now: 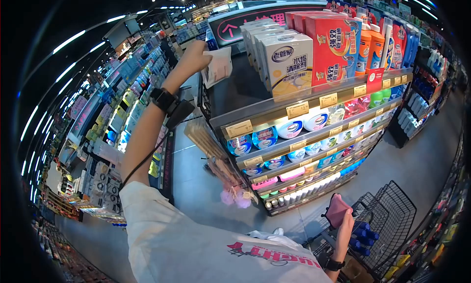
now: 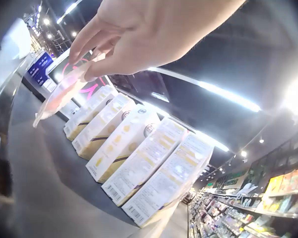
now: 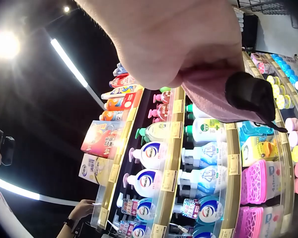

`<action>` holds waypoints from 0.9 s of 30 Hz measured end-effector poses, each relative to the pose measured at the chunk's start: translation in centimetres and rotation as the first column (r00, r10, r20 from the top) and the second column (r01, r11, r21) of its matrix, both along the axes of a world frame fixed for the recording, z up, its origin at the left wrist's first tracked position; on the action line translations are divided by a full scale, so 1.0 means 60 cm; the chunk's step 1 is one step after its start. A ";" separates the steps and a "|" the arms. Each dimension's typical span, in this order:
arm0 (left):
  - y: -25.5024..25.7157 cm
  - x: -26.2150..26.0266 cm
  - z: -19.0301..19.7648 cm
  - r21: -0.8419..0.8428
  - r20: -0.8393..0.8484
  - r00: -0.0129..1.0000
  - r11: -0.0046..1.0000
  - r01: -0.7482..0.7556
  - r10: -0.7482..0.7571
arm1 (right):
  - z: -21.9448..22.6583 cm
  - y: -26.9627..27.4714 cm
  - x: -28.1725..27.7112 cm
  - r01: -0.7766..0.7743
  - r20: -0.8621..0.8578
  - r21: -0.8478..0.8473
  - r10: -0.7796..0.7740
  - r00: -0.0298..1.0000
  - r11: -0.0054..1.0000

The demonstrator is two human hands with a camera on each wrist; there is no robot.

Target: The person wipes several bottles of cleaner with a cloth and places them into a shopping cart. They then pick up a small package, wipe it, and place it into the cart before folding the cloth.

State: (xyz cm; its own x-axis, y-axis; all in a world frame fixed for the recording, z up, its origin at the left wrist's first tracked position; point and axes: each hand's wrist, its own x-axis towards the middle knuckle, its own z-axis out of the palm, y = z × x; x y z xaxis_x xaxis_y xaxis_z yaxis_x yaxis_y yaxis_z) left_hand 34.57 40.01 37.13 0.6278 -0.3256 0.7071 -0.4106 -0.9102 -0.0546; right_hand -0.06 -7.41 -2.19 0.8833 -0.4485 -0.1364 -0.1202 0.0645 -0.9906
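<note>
Your left hand [image 1: 195, 54] pinches a thin, flat, translucent pouch [image 1: 217, 66] above the top shelf [image 1: 274, 106], beside the row of white cartons [image 1: 287, 62]; in the left wrist view its long axis tilts down and to the left. Your right hand [image 1: 343, 226] is clamped on a soft pink phone case [image 1: 336, 209] over the wire cart [image 1: 392, 219].

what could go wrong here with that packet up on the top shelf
The left hand only pinches the thin packet by one edge, up at arm's length above the top shelf; it could slip and drop. The white boxes stand close beside it, so a careless swing might knock one over. The right hand is busy gripping a pink item near the cart, so it likely couldn't catch anything.
</note>
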 end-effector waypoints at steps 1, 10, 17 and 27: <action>-0.003 -0.018 0.008 0.026 -0.044 0.997 0.998 -0.058 0.059 | 0.003 0.000 -0.002 -0.004 0.001 0.006 0.004 1.000 1.000; -0.082 -0.293 -0.035 -0.685 0.088 0.980 0.703 0.189 -0.177 | 0.111 0.033 0.041 -0.225 0.237 0.419 0.134 0.962 0.880; -0.228 -0.438 -0.196 -0.949 0.281 0.878 0.024 0.314 -0.388 | 0.295 0.118 0.039 -0.299 0.567 0.459 -0.016 0.824 0.836; -0.342 -0.446 -0.302 -0.895 0.392 0.587 -0.442 0.065 -0.708 | 0.340 0.219 0.088 0.076 0.540 -0.816 0.707 0.456 0.573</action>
State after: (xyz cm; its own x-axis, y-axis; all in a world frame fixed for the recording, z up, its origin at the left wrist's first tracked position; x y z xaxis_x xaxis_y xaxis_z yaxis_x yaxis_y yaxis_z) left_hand 7.80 19.47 19.03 0.9181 0.0889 0.3863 -0.3440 0.6632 0.6647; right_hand 5.21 5.71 18.23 0.4892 0.3114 0.8147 0.8287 -0.4572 -0.3228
